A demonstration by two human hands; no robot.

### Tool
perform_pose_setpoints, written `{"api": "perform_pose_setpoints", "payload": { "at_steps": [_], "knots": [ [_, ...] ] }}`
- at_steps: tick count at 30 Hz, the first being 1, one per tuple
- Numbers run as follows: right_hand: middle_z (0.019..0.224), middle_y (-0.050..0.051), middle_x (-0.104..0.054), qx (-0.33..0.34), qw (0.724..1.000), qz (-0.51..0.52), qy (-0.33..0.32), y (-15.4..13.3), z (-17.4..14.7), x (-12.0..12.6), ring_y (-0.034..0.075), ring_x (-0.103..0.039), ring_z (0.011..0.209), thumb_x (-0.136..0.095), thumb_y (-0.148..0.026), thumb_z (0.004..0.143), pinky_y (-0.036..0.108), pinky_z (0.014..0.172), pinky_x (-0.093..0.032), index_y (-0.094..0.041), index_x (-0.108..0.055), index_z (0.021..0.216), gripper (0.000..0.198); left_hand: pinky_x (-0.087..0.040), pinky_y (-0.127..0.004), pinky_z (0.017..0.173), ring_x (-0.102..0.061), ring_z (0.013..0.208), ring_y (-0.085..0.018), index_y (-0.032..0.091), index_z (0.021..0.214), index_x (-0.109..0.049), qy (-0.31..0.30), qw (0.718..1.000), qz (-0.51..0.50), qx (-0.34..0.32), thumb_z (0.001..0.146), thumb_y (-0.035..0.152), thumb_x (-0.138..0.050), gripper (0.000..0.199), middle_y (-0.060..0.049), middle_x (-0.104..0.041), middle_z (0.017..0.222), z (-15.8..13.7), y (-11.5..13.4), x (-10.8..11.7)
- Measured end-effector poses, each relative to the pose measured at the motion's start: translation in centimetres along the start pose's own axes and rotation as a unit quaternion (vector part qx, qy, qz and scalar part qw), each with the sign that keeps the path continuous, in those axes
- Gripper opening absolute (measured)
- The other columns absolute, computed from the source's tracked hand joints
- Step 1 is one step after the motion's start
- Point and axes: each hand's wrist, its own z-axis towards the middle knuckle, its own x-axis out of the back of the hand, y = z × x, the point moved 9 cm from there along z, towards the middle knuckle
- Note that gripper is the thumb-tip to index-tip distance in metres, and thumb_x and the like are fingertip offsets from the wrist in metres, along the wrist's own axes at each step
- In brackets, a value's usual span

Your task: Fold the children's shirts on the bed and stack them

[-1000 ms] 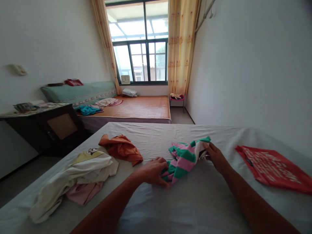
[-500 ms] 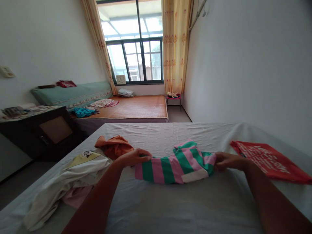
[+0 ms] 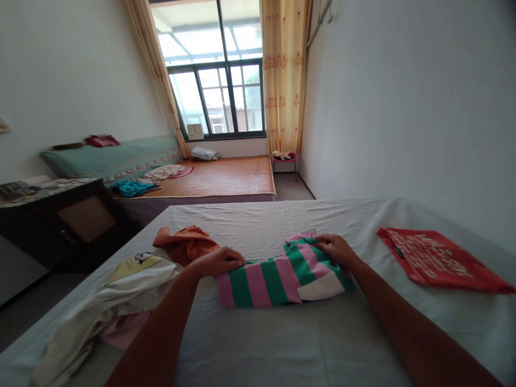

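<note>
On the pale sheet (image 3: pixel 258 344), green/pink striped garment (image 3: pixel 266 282) lies btwn L hand (image 3: pixel 220 262) & R hand (image 3: pixel 337 251), long axis L–R, straight narrower end pointing L, bunched end w/ white panel (image 3: pixel 321 288) R. L hand pinches its far L corner; R hand has fingers on its far R part, can't tell if clenched. Both abt equally near. Orange cloth (image 3: pixel 183 242) just past L hand; mat-topped bed (image 3: pixel 226 174) well beyond.

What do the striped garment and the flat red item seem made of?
Striped garment: probably soft, matte knit, perhaps cotton, as it bends limply without shine. Red item: seemingly thin, matte cloth, lying flat with little gloss; exact fibre unclear.
</note>
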Motion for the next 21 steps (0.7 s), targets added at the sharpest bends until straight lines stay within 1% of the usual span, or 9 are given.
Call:
{"api": "perform_pose_setpoints", "payload": {
  "at_steps": [2, 4, 6, 8, 9, 13, 16, 18, 21],
  "knots": [
    [0.077, 0.000, -0.068, 0.006, 0.991, 0.120, 0.053, -0.3, -0.1, 2.4, 0.017, -0.062, 0.070, -0.067, -0.042, 0.072, 0.027, 0.065, -0.048, -0.021, -0.065, 0.080, 0.022, -0.043, -0.021, 0.062, -0.057, 0.069, -0.015, 0.014, 0.086, -0.073, 0.068, 0.997, 0.020, 0.020, 0.084, 0.040, -0.050, 0.035, -0.001, -0.066, 0.075, 0.5, -1.2, 1.1],
    [0.075, -0.003, -0.065, 0.018, 0.967, 0.231, 0.105, -0.8, -0.4, 5.4, 0.014, -0.059, 0.064, -0.068, -0.043, 0.072, 0.024, 0.058, -0.046, -0.023, -0.060, 0.080, 0.022, -0.045, -0.022, 0.065, -0.059, 0.072, -0.017, 0.015, 0.085, -0.072, 0.166, 0.984, 0.047, 0.051, 0.083, 0.037, -0.049, 0.033, -0.002, -0.067, 0.075, 0.6, -2.4, 2.7],
    [0.072, -0.004, -0.062, 0.020, 0.947, 0.298, 0.118, -1.3, -0.8, 7.4, 0.012, -0.055, 0.057, -0.069, -0.044, 0.072, 0.022, 0.050, -0.043, -0.025, -0.057, 0.081, 0.025, -0.047, -0.025, 0.072, -0.061, 0.079, -0.018, 0.017, 0.094, -0.072, 0.277, 0.954, 0.089, 0.068, 0.083, 0.035, -0.049, 0.031, -0.004, -0.068, 0.085, 0.1, -2.5, 4.4],
    [0.072, -0.004, -0.062, 0.014, 0.943, 0.317, 0.103, -1.8, -1.1, 8.3, 0.011, -0.053, 0.053, -0.070, -0.045, 0.072, 0.021, 0.045, -0.040, -0.026, -0.057, 0.083, 0.026, -0.046, -0.026, 0.079, -0.061, 0.086, -0.018, 0.019, 0.106, -0.069, 0.334, 0.933, 0.126, 0.054, 0.085, 0.034, -0.047, 0.033, -0.006, -0.066, 0.099, -0.1, -1.5, 4.8],
    [0.072, -0.004, -0.062, 0.013, 0.944, 0.316, 0.093, -2.1, -1.3, 8.5, 0.011, -0.053, 0.053, -0.071, -0.044, 0.072, 0.021, 0.045, -0.041, -0.027, -0.058, 0.085, 0.025, -0.046, -0.026, 0.081, -0.061, 0.088, -0.018, 0.020, 0.109, -0.067, 0.324, 0.935, 0.137, 0.037, 0.087, 0.035, -0.046, 0.034, -0.006, -0.065, 0.102, 0.1, -0.8, 4.3],
    [0.078, -0.003, -0.066, 0.009, 0.952, 0.298, 0.065, -3.1, -1.7, 8.1, 0.012, -0.058, 0.062, -0.072, -0.041, 0.072, 0.021, 0.052, -0.045, -0.026, -0.062, 0.092, 0.027, -0.042, -0.030, 0.095, -0.055, 0.109, -0.021, 0.023, 0.122, -0.060, 0.184, 0.967, 0.175, -0.022, 0.085, 0.038, -0.054, 0.040, -0.007, -0.061, 0.119, 2.0, 1.5, -0.6],
    [0.083, -0.001, -0.068, 0.006, 0.956, 0.288, 0.054, -3.9, -2.0, 8.0, 0.013, -0.061, 0.066, -0.073, -0.041, 0.072, 0.022, 0.056, -0.048, -0.025, -0.063, 0.093, 0.028, -0.039, -0.034, 0.097, -0.049, 0.115, -0.025, 0.025, 0.134, -0.048, 0.160, 0.959, 0.232, -0.001, 0.077, 0.029, -0.064, 0.060, -0.009, -0.057, 0.125, 2.5, 1.6, -2.4],
    [0.086, 0.001, -0.069, 0.010, 0.957, 0.285, 0.046, -4.7, -2.3, 8.2, 0.014, -0.062, 0.069, -0.073, -0.041, 0.071, 0.024, 0.058, -0.050, -0.025, -0.064, 0.093, 0.029, -0.041, -0.032, 0.091, -0.052, 0.107, -0.025, 0.025, 0.127, -0.055, 0.141, 0.960, 0.242, 0.000, 0.075, 0.023, -0.063, 0.052, -0.008, -0.062, 0.113, 2.5, 1.8, -2.6],
    [0.086, 0.002, -0.069, 0.020, 0.955, 0.293, 0.048, -6.4, -3.2, 9.5, 0.015, -0.063, 0.068, -0.076, -0.039, 0.068, 0.025, 0.057, -0.051, -0.026, -0.064, 0.093, 0.031, -0.041, -0.028, 0.084, -0.054, 0.092, -0.021, 0.023, 0.094, -0.069, 0.107, 0.969, 0.218, -0.038, 0.074, 0.024, -0.065, 0.020, -0.004, -0.064, 0.091, 1.5, 3.5, -1.5]
  ]
}}
